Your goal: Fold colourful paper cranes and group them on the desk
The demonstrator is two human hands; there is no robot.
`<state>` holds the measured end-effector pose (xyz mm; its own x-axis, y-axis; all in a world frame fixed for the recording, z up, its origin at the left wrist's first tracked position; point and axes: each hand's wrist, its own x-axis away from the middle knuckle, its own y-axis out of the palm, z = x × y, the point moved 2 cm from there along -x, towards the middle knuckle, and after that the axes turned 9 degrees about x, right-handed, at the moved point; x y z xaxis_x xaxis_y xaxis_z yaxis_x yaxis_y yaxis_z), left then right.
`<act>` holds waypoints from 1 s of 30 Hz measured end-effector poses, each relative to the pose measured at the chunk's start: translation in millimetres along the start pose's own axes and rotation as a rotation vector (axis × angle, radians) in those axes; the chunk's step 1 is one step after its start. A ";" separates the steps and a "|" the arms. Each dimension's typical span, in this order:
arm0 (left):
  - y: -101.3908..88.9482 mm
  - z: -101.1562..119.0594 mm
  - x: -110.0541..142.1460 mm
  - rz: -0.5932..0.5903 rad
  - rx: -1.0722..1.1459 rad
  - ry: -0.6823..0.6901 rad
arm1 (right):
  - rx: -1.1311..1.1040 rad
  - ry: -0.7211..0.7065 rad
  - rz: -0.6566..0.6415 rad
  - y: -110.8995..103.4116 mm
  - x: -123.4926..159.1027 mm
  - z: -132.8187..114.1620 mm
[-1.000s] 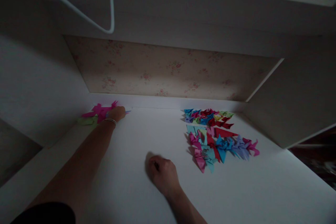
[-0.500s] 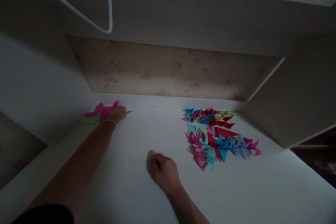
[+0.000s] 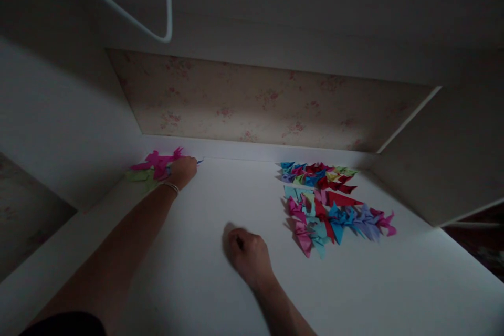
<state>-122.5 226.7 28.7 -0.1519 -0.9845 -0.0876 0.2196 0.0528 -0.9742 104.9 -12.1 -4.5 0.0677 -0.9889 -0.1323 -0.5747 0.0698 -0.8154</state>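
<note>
Left hand (image 3: 185,169) and right hand (image 3: 251,256) barely moved, view slightly shifted

Beside pink paper (image 3: 159,167), a blue paper piece (image 3: 200,163) by the left hand seems to be placed or picked up; a light touch is judged needed. The left hand's opening and hold cannot be told, fingers hidden. The right hand is loosely curled, nothing seen inside. Farther right, 2 colourful paper clusters (image 3: 337,218) are laid out.

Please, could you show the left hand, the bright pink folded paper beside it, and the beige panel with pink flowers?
Left hand (image 3: 184,170), head view: back of hand.
Bright pink folded paper (image 3: 160,165), head view: its middle.
Beige panel with pink flowers (image 3: 271,102), head view: middle.
</note>
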 end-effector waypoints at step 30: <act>-5.2 139.7 218.1 0.319 0.986 0.391 | -1.447 0.247 -0.243 -13.1 3.8 10.5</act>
<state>-22.1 -11.6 43.7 -0.2076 -0.8195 -0.5342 0.9478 -0.0333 -0.3173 121.3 -15.4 -0.2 0.2266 -0.9640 0.1390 -0.8719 -0.1372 0.4701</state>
